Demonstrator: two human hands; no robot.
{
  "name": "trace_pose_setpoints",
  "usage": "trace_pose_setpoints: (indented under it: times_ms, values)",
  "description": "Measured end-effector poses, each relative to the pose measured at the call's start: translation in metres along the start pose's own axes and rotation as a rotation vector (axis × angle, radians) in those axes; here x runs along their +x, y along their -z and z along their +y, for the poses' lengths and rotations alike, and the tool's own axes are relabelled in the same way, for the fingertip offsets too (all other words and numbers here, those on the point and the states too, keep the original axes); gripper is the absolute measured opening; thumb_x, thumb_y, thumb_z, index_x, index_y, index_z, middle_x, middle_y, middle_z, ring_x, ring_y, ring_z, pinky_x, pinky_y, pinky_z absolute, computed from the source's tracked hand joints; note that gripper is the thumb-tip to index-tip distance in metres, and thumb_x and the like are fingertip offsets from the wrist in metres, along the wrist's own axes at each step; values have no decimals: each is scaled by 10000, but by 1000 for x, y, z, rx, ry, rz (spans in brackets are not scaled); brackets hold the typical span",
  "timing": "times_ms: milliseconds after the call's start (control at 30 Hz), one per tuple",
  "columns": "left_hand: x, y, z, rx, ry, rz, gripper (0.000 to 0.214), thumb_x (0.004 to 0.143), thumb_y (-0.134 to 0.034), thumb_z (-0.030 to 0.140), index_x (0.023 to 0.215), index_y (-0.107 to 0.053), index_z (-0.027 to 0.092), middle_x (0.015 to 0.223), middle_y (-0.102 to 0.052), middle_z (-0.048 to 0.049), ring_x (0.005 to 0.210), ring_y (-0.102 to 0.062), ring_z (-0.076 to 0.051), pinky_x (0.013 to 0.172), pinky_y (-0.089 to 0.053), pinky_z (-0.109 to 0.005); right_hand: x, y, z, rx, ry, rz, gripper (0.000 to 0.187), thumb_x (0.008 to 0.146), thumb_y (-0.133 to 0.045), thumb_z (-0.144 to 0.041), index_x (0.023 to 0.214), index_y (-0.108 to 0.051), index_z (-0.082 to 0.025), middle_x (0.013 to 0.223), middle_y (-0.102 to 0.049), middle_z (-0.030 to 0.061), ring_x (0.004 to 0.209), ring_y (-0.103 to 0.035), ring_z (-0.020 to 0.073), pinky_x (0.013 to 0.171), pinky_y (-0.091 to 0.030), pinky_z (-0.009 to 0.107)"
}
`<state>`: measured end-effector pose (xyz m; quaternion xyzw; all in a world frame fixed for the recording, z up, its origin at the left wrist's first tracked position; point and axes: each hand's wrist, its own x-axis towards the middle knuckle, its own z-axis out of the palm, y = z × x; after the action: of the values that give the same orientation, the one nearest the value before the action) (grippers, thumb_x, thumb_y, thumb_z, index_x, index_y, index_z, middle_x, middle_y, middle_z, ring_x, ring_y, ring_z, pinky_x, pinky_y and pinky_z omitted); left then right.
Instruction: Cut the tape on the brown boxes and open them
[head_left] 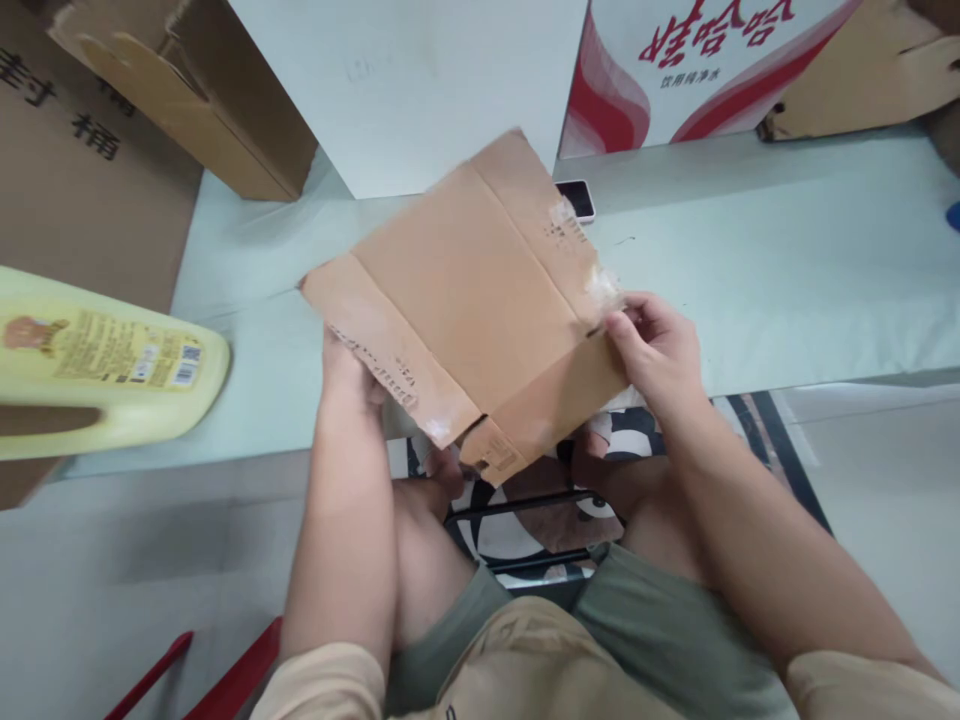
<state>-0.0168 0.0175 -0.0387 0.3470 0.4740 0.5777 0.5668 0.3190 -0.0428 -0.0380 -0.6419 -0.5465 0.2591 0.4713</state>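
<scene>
I hold a flattened brown cardboard box point(472, 300) with torn tape strips above my lap, tilted toward the table. My left hand point(349, 375) grips its left underside, with the fingers mostly hidden behind the cardboard. My right hand point(656, 345) pinches the box's right edge near a patch of clear tape, thumb on top.
A pale green table point(787, 270) lies ahead. A yellow plastic jug point(105, 365) lies on its left end. A phone point(577, 198) peeks out behind the cardboard. Brown cartons point(82, 170), a white panel point(420, 80) and a red-and-white box point(705, 60) stand at the back.
</scene>
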Motion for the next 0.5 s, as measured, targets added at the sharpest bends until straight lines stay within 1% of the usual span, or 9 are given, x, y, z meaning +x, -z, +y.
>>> trace_pose_setpoints:
  times_ms: [33,100,167,200,267,300,367,433,500]
  values:
    - [-3,-6,6,-49,-15,23,277,812,-704,572,872,-701,302,890,-798,21,1141,-685,-288,943,-590,-456,1,1,1,-37,25,25,410,868,-695,-619,1038,-712,-246,802,-663,13,722,-624,188,703,-555,362]
    - [-8,-18,17,-85,-64,-6,256,816,-698,558,920,-728,327,909,-806,8,1316,-612,-327,984,-579,-503,4,1,5,-81,54,105,476,852,-729,-554,1228,-668,-269,1038,-708,69,922,-680,235,806,-582,410]
    - [-12,-26,24,-84,-105,-21,338,784,-703,599,1005,-742,345,932,-809,-1,1395,-557,-353,1005,-572,-540,7,0,12,-40,20,184,575,824,-755,-545,1312,-609,-277,1237,-675,123,1062,-681,268,850,-595,441]
    - [-13,-29,25,-76,-118,-22,397,770,-702,628,1050,-740,350,955,-810,-5,1416,-540,-362,1015,-568,-552,8,-2,15,29,-29,200,603,813,-758,-559,1320,-591,-278,1251,-667,129,1032,-689,263,811,-602,432]
    - [-12,-30,26,-47,-123,-29,502,763,-678,695,1123,-723,348,1023,-810,-14,1443,-515,-368,1037,-556,-566,9,-6,17,228,-166,126,579,803,-742,-616,1252,-606,-277,1098,-692,93,810,-686,211,642,-579,370]
    - [-12,-30,25,-26,-124,-35,541,771,-651,730,1141,-714,340,1053,-808,-23,1452,-508,-369,1043,-550,-572,8,-7,16,334,-234,46,545,792,-736,-655,1167,-632,-273,967,-690,60,686,-648,181,559,-540,338]
    - [-10,-28,24,30,-116,-57,592,792,-593,780,1152,-700,322,1098,-801,-41,1473,-488,-366,1050,-534,-578,5,-10,8,502,-341,-144,515,740,-756,-725,930,-650,-258,700,-611,-2,511,-538,137,447,-446,292]
    - [-10,-26,24,91,-120,-91,605,800,-561,795,1149,-688,317,1131,-795,-40,1506,-452,-356,1065,-510,-573,0,-11,-3,604,-398,-297,548,663,-820,-737,736,-591,-245,543,-497,-43,418,-423,102,383,-357,265]
    - [-12,-24,24,97,-170,-128,581,805,-532,770,1137,-676,315,1156,-788,-26,1542,-411,-339,1104,-475,-559,-4,-9,-15,657,-416,-364,567,624,-869,-702,659,-543,-240,493,-433,-65,380,-326,74,345,-278,252]
